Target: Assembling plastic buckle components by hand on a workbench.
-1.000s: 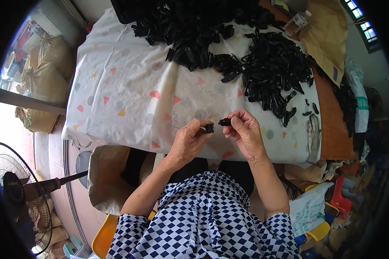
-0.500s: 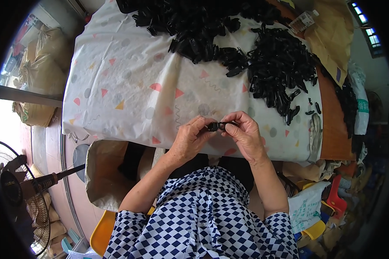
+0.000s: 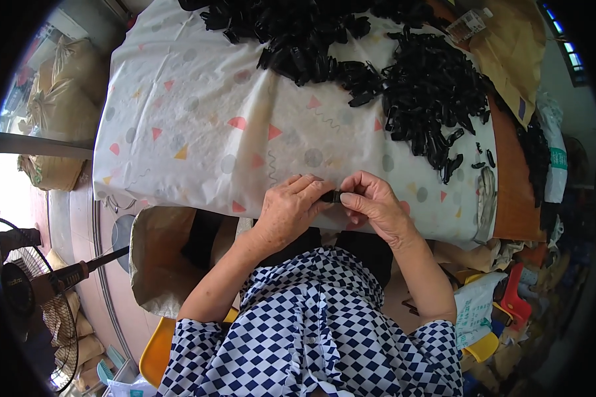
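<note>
Fingers of the person's left hand (image 3: pixel 287 206) curl inward in the head view, thumb and forefinger pinching one end of a small black plastic piece (image 3: pixel 332 196). Opposite, the right hand (image 3: pixel 376 206) pinches the other end between thumb and forefinger, its remaining fingers bent underneath. The piece sits between the two hands, above the near part of a bench (image 3: pixel 518 192) spread with a white cloth (image 3: pixel 192 139) printed with coral, grey and yellow shapes. The fingers cover much of it, so whether it is one part or two joined cannot be told.

A large heap of black plastic pieces (image 3: pixel 291 40) lies at the far edge of the cloth, away from the hands. A second heap of similar black pieces (image 3: pixel 430 86) spreads to the right, a few loose ones (image 3: pixel 490 158) lying just beside it. Near the cloth's right edge rests a crumpled greyish-white fabric item (image 3: pixel 485 205), and orange-brown wood shows beyond. At the far right, a clear plastic bottle (image 3: pixel 467 25) lies on its side next to a large sheet of brown paper (image 3: pixel 510 59).

Both forearms come up from short sleeves of a navy-and-white diamond-checked garment (image 3: pixel 304 324). Below the bench on the left stands an open tan woven sack (image 3: pixel 152 264); farther left is a black electric fan with a round wire cage (image 3: pixel 20 291). A red plastic seat (image 3: pixel 515 298) shows at the lower right, beside a white bag with green printing (image 3: pixel 475 308).
</note>
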Demonstrator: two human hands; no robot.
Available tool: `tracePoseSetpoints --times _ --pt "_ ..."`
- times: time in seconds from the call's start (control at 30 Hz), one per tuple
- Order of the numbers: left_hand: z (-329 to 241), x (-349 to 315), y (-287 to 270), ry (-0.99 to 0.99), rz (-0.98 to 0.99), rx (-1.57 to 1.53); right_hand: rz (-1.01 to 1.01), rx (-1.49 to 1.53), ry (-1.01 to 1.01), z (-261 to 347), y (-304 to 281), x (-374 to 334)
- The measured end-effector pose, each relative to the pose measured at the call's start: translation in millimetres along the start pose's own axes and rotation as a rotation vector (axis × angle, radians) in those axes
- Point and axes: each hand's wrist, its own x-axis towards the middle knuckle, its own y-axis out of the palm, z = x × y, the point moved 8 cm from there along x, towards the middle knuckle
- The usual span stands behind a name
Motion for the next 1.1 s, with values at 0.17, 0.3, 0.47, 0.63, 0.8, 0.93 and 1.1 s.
tracePoseSetpoints --times 0.17,0.3,0.47,0.63,0.8,0.93,1.1 --pt "-13.8 -2.9 1.2 0.093 0.114 0.140 0.010 -0.122 0.015 -1.3 3.6 -2.8" --pt "-23.2 -3.2 6.2 0.102 0.256 0.137 0.099 -0.193 0.117 -10.4 2.2 -4.7" --pt "-27.5 -3.8 10.2 0.006 0.353 0.106 0.234 0.097 0.212 -27.5 8.2 -8.9" --pt "-8.6 16.6 3.0 -0.187 0.070 -0.461 0.327 0.356 0.077 -9.5 24.2 -6.9" --pt "-6.0 21.1 24.9 -0.565 0.134 -1.147 0.562 0.305 -0.113 5.5 33.4 -16.0" --pt "-4.8 36.9 40.8 -0.483 0.179 -1.102 0.451 0.367 -0.199 0.5 17.9 -6.4" --pt "-0.8 50.4 63.9 -0.599 0.265 -1.141 0.182 0.318 -0.190 8.8 -5.3 0.8"
